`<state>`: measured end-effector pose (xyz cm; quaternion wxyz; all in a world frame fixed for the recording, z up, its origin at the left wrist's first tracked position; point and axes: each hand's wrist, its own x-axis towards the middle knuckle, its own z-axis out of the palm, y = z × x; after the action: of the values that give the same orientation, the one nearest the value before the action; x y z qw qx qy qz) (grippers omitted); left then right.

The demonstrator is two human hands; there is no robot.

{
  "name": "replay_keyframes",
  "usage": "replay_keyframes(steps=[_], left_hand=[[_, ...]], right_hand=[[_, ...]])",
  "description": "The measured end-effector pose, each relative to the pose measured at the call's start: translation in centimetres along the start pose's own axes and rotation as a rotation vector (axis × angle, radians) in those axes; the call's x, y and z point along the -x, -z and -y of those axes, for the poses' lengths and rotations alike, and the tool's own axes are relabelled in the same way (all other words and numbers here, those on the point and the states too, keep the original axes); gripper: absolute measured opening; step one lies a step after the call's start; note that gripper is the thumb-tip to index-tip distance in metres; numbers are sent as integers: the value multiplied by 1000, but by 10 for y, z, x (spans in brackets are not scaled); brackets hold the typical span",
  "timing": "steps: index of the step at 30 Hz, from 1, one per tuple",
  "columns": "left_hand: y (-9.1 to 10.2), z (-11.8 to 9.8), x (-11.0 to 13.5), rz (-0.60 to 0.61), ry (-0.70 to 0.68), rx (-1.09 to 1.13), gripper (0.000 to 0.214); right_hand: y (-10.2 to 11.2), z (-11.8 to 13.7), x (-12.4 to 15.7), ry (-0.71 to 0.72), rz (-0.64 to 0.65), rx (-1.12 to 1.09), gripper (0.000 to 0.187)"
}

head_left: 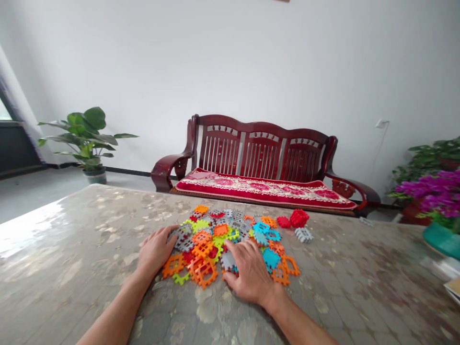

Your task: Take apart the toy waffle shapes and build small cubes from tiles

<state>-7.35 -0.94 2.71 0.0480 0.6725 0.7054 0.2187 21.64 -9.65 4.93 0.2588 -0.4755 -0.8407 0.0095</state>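
Loose plastic interlocking building pieces lie in a pile on the table, in orange, grey, lime green, blue and red. My left hand rests at the pile's left side, fingers extended against the grey pieces. Over the front right of the pile lies my right hand, palm down, its thumb and forefinger apart on either side of a grey square piece. A blue piece is just right of that hand, and an orange round-holed piece lies between the two hands. Pieces under my right palm are hidden.
A red assembled block and a small grey assembled piece stand right of the pile. The patterned table cover spreads to both sides. Behind is a wooden bench; purple flowers in a teal pot are at right.
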Motion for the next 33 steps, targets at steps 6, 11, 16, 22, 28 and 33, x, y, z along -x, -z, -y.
replay_keyframes(steps=[6, 11, 16, 22, 28, 33], left_hand=[[-1, 1, 0, 3, 3, -4, 41], [-1, 1, 0, 8, 2, -8, 42], [1, 0, 0, 17, 8, -27, 42], [2, -2, 0, 10, 10, -22, 43], [0, 0, 0, -4, 2, -4, 42], [-1, 1, -1, 8, 1, -4, 42]], right_hand=[[1, -1, -1, 3, 28, 4, 67], [-1, -4, 0, 56, 2, -14, 51], [3, -9, -1, 117, -168, -112, 29], [27, -58, -5, -224, -439, 32, 36], [58, -116, 14, -711, -216, 362, 40], [67, -123, 28, -858, 103, 535, 40]])
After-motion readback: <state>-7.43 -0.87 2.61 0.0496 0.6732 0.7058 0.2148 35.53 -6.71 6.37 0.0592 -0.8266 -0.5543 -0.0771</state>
